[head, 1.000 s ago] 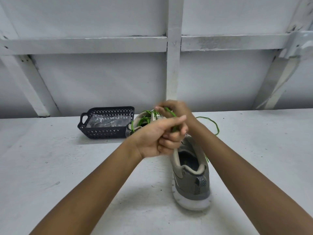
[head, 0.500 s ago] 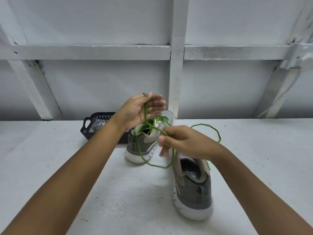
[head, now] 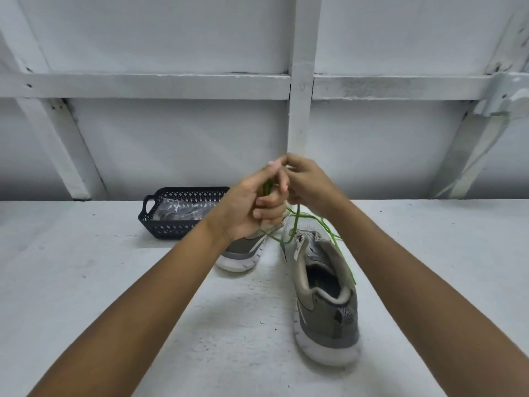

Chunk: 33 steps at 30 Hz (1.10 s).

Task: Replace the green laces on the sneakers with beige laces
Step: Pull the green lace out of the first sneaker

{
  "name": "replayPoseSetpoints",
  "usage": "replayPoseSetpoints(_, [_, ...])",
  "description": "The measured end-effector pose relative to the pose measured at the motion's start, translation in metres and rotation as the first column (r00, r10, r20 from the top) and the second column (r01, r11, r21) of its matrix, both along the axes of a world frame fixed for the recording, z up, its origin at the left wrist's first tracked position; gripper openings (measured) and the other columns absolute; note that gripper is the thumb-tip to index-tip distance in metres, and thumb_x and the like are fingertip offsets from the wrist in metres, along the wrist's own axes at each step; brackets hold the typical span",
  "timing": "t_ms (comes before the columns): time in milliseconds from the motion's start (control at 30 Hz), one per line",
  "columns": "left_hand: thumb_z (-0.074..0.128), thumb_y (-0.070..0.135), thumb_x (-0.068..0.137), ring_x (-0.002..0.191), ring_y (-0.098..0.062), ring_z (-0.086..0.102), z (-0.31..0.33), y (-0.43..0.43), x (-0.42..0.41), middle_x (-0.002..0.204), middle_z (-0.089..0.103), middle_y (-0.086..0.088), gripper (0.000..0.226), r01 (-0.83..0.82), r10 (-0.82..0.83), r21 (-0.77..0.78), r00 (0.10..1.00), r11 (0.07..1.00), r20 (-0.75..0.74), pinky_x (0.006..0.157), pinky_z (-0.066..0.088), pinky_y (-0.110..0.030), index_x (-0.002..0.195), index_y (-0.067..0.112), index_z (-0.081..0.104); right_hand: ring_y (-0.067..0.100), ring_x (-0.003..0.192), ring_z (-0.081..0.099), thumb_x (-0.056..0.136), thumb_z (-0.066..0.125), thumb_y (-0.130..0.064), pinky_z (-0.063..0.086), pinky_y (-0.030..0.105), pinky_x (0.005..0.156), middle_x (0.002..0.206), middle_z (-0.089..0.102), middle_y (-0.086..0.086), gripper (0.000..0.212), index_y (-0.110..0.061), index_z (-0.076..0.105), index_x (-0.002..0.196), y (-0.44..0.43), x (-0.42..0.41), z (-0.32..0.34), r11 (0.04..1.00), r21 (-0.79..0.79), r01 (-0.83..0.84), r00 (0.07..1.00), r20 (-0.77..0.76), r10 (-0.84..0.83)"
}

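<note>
Two grey-beige sneakers with white soles stand on the white table. The near sneaker (head: 323,299) points away from me, heel towards me, and the far sneaker (head: 243,253) sits behind my left wrist, mostly hidden. A thin green lace (head: 337,247) trails from my hands down over the near sneaker. My left hand (head: 252,204) grips a bundle of the green lace in curled fingers. My right hand (head: 306,181) pinches the lace right beside the left, both raised above the shoes.
A dark perforated plastic basket (head: 148,216) with clear plastic packets inside stands at the back left of the table. A white wall with wooden beams rises directly behind the table's far edge.
My hands, spread apart half a second ago with the lace stretched between them, have come together above the sneakers. The loose loop of lace has shortened.
</note>
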<state>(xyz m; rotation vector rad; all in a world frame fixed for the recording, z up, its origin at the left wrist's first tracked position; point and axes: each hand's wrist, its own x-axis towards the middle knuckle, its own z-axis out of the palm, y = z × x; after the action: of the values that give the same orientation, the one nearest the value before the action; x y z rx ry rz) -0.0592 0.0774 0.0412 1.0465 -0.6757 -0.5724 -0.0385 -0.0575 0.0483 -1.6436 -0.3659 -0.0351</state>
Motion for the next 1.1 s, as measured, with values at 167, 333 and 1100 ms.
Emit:
replayPoseSetpoints(167, [0.035,0.029,0.095,0.063,-0.017,0.068,0.019,0.01,0.013,0.068,0.069,-0.005,0.047,-0.204,0.196,-0.093,0.977,0.975,-0.087,0.059,0.057,-0.028,0.079,0.01,0.075,0.006,0.04,0.038,0.099,0.044,-0.015,0.032,0.017,0.04,0.058,0.047,0.001,0.027,-0.02,0.061,0.08,0.009,-0.018,-0.04,0.975,-0.213,-0.069,0.997,-0.047,0.06])
replayPoseSetpoints(333, [0.028,0.027,0.102,0.09,-0.021,0.07,0.025,0.023,0.037,0.088,0.074,-0.008,0.041,-0.36,0.352,-0.073,0.93,0.93,-0.103,0.081,0.057,-0.037,0.098,0.007,0.064,0.002,0.046,0.051,0.099,0.046,-0.02,0.043,0.016,0.054,0.063,0.057,-0.005,0.025,-0.006,0.067,0.1,0.011,-0.046,-0.031,0.802,-0.585,-0.122,0.985,0.029,0.17])
replayPoseSetpoints(1100, [0.024,0.036,0.1,0.043,-0.013,0.057,0.012,0.002,0.012,0.05,0.059,-0.001,0.062,-0.152,0.152,0.036,0.988,0.988,-0.002,0.044,0.048,-0.021,0.067,0.014,0.071,0.001,0.037,0.033,0.096,0.044,-0.009,0.026,0.018,0.036,0.049,0.044,-0.009,0.023,-0.022,0.054,0.081,0.001,-0.003,-0.02,0.936,-0.339,0.091,0.995,0.068,-0.073])
